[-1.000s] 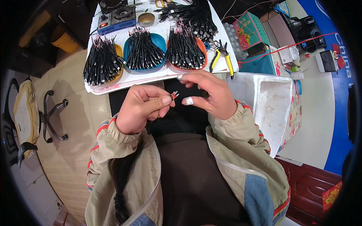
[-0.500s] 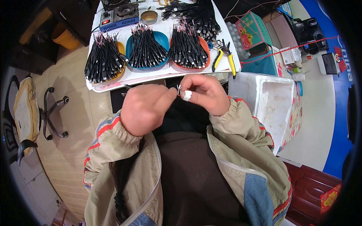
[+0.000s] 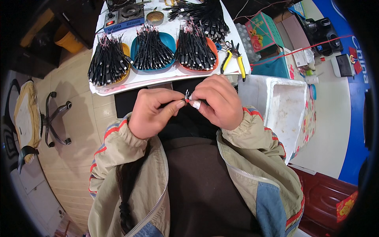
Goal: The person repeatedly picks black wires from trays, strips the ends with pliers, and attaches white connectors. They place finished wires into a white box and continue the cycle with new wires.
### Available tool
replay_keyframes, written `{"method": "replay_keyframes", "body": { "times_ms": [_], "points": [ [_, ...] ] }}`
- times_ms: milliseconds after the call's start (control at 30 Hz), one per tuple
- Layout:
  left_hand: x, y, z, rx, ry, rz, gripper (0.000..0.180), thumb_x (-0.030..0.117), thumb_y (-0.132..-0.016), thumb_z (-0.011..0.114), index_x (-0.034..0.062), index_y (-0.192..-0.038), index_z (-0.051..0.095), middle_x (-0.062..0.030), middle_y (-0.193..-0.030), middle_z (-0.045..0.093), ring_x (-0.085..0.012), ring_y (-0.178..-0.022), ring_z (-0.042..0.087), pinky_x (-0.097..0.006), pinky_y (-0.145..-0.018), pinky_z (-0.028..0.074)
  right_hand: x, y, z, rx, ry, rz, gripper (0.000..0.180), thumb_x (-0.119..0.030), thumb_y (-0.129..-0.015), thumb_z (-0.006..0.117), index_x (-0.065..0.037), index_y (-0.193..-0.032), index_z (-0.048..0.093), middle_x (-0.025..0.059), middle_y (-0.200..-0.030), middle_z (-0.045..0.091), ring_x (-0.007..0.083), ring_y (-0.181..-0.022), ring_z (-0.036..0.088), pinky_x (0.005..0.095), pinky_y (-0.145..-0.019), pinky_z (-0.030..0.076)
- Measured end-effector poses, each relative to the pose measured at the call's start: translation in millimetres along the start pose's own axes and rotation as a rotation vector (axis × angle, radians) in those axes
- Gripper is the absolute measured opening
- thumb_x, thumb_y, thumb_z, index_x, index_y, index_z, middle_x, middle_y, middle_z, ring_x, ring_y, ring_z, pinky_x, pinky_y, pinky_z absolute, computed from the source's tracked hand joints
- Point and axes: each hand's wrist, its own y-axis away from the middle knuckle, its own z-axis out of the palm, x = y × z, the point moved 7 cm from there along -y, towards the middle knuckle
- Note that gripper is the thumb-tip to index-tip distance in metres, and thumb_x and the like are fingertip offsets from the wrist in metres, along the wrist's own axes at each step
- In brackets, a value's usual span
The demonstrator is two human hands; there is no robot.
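My left hand (image 3: pixel 152 113) and my right hand (image 3: pixel 221 103) meet in front of my chest, over my lap. Thumb and forefinger of each pinch the end of a thin cable (image 3: pixel 187 96), where whitish strands stand up and a bit of red shows. Most of that cable is hidden by the fingers or lost against my dark clothes. White tape (image 3: pixel 196 104) wraps my right thumb. Beyond the hands, black cables with metal plugs (image 3: pixel 196 49) and pinkish wire ends fill three dishes: a yellow one (image 3: pixel 126 50), a teal one (image 3: pixel 167 40) and an orange one (image 3: pixel 213 65).
On the white table (image 3: pixel 106 91) lie yellow-handled pliers (image 3: pixel 241 68) at the right and more loose black cables (image 3: pixel 213 15) at the back. A blue device with a round heater (image 3: pixel 124 24) stands back left beside a small pot (image 3: pixel 155 17). A white foam box (image 3: pixel 290 114) is at my right.
My left hand has turned so its thumb and forefinger show, and my right hand has tilted inward with its knuckles higher. The red part between the fingertips is more visible.
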Motion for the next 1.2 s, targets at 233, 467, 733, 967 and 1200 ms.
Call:
{"method": "replay_keyframes", "body": {
  "times_ms": [233,467,733,967,1200],
  "points": [
    [18.0,4.1,8.6,0.115,-0.561,0.346,0.020,-0.004,-0.074,0.064,-0.0047,-0.094,0.064,-0.0140,-0.069,0.059,-0.0263,-0.058,0.059,-0.033,-0.052,0.046,44.9,47.3,62.1,-0.199,-1.377,1.168,0.013,-0.013,-0.094,0.057,-0.001,-0.099,0.055,0.0007,-0.090,0.057,0.0076,-0.082,0.052,0.0226,-0.074,0.043],
    [-31.3,8.6,9.5,-0.003,0.406,-0.321,0.011,0.006,-0.090,0.062,-0.0042,-0.092,0.067,-0.0016,-0.067,0.060,-0.0042,-0.060,0.051,-0.022,-0.053,0.042,12.9,1.1,6.0,-0.075,-0.127,0.094,0.018,-0.002,-0.079,0.068,-0.003,-0.094,0.058,0.0082,-0.090,0.058,0.0192,-0.079,0.056,0.0291,-0.069,0.045],
    [-16.5,14.7,1.2,0.060,0.238,-0.174,0.012,0.005,-0.091,0.059,-0.0046,-0.093,0.067,-0.0019,-0.071,0.061,-0.0058,-0.061,0.051,-0.022,-0.055,0.042,23.4,10.2,23.0,-0.147,-0.530,0.466,0.023,-0.010,-0.081,0.068,-0.004,-0.099,0.056,0.0067,-0.094,0.059,0.0189,-0.081,0.057,0.0289,-0.070,0.044],
    [-21.9,17.2,6.4,-0.123,0.708,-0.278,0.013,0.005,-0.091,0.059,-0.0053,-0.093,0.066,-0.0044,-0.077,0.062,-0.0066,-0.065,0.052,-0.021,-0.059,0.042,5.7,-6.8,13.5,-0.211,-0.374,0.142,0.025,-0.003,-0.076,0.071,-0.004,-0.099,0.062,0.0088,-0.101,0.065,0.0214,-0.089,0.062,0.0302,-0.073,0.047],
    [-33.9,19.7,6.4,-0.013,0.768,-0.357,0.013,0.005,-0.089,0.061,-0.0041,-0.099,0.061,-0.0054,-0.079,0.062,-0.0069,-0.066,0.054,-0.019,-0.057,0.041,2.5,-5.2,9.4,-0.097,-0.175,0.088,0.017,0.002,-0.076,0.067,-0.003,-0.091,0.060,0.0094,-0.087,0.063,0.0284,-0.080,0.062,0.0348,-0.073,0.049]
  ]
}}
